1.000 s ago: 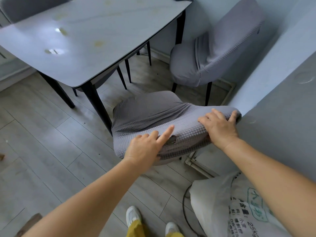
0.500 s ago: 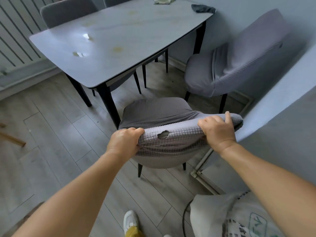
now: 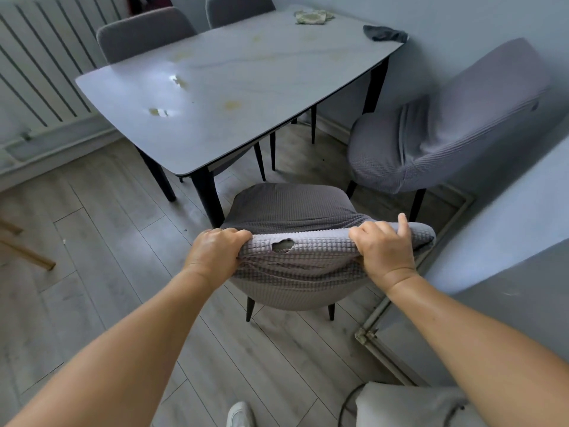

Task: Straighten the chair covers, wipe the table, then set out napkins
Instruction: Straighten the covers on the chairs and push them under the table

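The cover (image 3: 295,260) on the near chair's backrest is gripped at its top edge by the left hand (image 3: 215,252) and right hand (image 3: 385,251), a hole between them. Two cloths, perhaps napkins (image 3: 312,17), lie on the table (image 3: 246,87).

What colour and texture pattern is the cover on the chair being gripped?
Grey chair cover with a small waffle-grid texture and a hole near the top edge, seen in the head view.

Grey waffle-textured chair cover (image 3: 295,266), pale marbled table (image 3: 234,72) with yellowish stains, black legs (image 3: 207,195)
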{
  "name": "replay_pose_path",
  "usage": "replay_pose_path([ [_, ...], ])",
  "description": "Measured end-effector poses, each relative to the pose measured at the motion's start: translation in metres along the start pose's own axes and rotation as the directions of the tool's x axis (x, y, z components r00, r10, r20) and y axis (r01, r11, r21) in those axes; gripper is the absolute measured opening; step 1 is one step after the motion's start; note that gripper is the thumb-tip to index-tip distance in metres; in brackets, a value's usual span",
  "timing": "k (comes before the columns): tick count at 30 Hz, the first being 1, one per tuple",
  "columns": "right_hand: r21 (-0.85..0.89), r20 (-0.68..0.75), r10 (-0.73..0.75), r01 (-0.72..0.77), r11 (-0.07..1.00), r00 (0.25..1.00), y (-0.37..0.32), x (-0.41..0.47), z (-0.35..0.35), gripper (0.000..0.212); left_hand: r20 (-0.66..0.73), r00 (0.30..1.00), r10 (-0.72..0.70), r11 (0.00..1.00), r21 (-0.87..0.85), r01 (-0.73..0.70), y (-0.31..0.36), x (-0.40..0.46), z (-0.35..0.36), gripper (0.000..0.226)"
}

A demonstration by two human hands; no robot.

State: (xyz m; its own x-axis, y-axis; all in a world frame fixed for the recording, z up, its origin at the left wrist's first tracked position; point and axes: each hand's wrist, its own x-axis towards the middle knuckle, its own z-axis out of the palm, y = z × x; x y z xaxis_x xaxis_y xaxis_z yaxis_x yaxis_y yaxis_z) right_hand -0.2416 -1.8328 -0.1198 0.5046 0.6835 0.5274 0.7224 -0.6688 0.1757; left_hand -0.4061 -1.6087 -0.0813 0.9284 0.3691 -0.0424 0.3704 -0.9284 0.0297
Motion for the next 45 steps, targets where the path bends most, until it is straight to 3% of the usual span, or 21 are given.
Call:
replay_pose_path([
  [8, -0.049, 0.023, -0.016, 0.017, 0.999, 1.0, 0.019, 0.008, 0.031, 0.021, -0.039, 0.999, -0.034, 0.999, -0.022, 0.033, 0.012, 0.014, 0.022, 0.031],
  [15, -0.048, -0.045, -0.061, 0.059, 0.997, 0.997, 0.037, 0.026, 0.052, 0.021, -0.108, 0.993, -0.056, 0.995, -0.083, 0.047, 0.02, 0.03, 0.025, 0.027],
  [21, 0.047, 0.03, -0.15, 0.148, 0.988, 0.988, 0.071, 0.042, 0.063, 0.034, -0.168, 0.984, -0.06, 0.998, -0.046, 0.054, 0.049, 0.043, 0.028, 0.041],
  [25, 0.079, 0.015, -0.167, 0.165, 0.983, 0.986, 0.091, 0.052, 0.074, 0.02, -0.178, 0.981, -0.076, 0.997, -0.039, 0.07, 0.064, 0.058, 0.033, 0.043],
  [29, 0.069, 0.006, -0.184, 0.183, 0.981, 0.983, 0.106, 0.058, 0.084, 0.024, -0.214, 0.968, -0.128, 0.992, -0.044, 0.122, 0.078, 0.067, 0.034, 0.052],
  [35, 0.099, -0.008, -0.256, 0.256, 0.962, 0.967, 0.122, 0.068, 0.091, 0.024, -0.145, 0.985, -0.091, 0.991, 0.087, 0.104, 0.083, 0.077, 0.033, 0.068],
  [42, 0.216, 0.209, -0.332, 0.287, 0.933, 0.92, 0.135, 0.073, 0.089, 0.046, -0.146, 0.983, 0.108, 0.993, -0.036, -0.115, 0.071, 0.086, 0.033, 0.071],
  [45, 0.35, 0.447, -0.417, 0.274, 0.896, 0.791, 0.144, 0.086, 0.076, 0.061, -0.097, 0.987, 0.132, 0.986, -0.091, -0.141, 0.068, 0.087, 0.027, 0.066],
])
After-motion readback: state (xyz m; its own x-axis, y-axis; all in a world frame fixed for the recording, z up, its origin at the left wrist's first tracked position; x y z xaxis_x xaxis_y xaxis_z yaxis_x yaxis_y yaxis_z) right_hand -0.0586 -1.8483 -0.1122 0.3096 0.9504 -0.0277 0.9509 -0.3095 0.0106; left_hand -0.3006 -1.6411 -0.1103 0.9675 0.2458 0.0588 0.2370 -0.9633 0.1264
